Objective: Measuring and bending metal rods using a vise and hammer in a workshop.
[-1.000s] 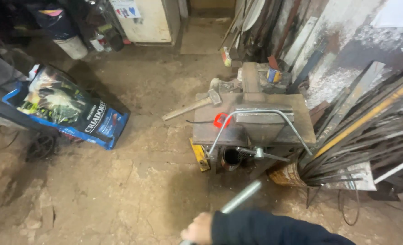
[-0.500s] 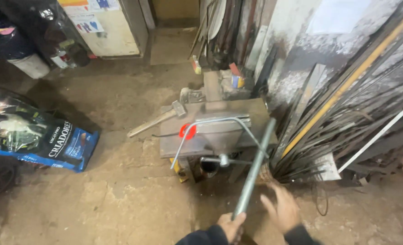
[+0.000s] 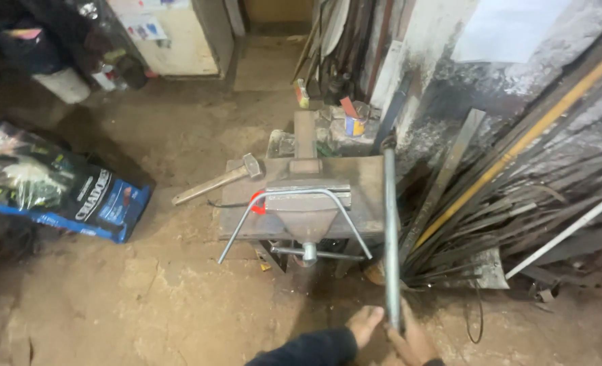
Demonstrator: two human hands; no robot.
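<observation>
Both my hands hold the near end of a long grey metal pipe (image 3: 390, 230) that points away from me, past the right side of a low steel workbench (image 3: 362, 203). My left hand (image 3: 365, 324) grips the pipe from the left, my right hand (image 3: 409, 339) from the right at the bottom edge of view. A bench vise (image 3: 306, 217) sits on the bench and clamps a bent U-shaped metal rod (image 3: 294, 198). The vise's handle bar (image 3: 311, 253) sticks out toward me.
A hammer (image 3: 219, 179) leans off the bench's left side. A blue printed bag (image 3: 50, 183) lies on the dirt floor at left. Many metal bars and strips (image 3: 518, 176) lean against the wall at right. Cans and clutter (image 3: 345, 118) stand behind the bench.
The pipe has swung from a slant to nearly straight ahead beside the bench. My right hand, open half a second ago, has closed onto it. The view has moved closer to the bench.
</observation>
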